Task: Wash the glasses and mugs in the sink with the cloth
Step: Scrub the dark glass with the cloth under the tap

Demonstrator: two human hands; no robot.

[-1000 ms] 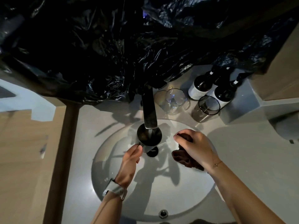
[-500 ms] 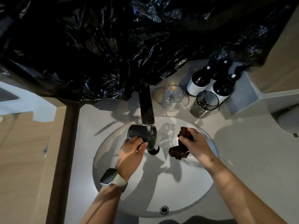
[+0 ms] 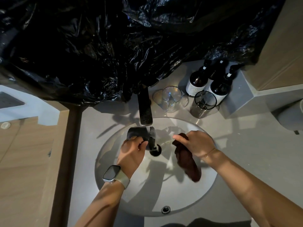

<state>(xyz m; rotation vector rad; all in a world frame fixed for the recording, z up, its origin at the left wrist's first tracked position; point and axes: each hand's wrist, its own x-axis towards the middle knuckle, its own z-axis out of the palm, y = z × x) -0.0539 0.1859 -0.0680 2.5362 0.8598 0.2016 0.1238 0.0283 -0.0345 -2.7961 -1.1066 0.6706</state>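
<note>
My left hand (image 3: 131, 153) grips a dark smoky glass (image 3: 139, 133), tipped on its side under the black faucet (image 3: 145, 108), where water runs over it. A dark brown cloth (image 3: 186, 163) hangs down into the round sink (image 3: 201, 192) from my right hand (image 3: 195, 143), which pinches its top end, a little right of the drain (image 3: 155, 150). The cloth and the glass are apart. On the counter behind the basin stand a clear glass (image 3: 171, 99) and a dark-rimmed smoky glass (image 3: 203, 104), both upright.
Three dark pump bottles (image 3: 218, 84) stand at the back right against a grey ledge. Crumpled black plastic sheeting (image 3: 114, 46) hangs over the wall behind the faucet. An overflow hole (image 3: 165, 209) sits in the sink's near wall. A wooden surface lies to the left.
The glass went from upright under the spout to tipped on its side. My right hand let the bunched cloth unfurl, so it hangs longer into the basin.
</note>
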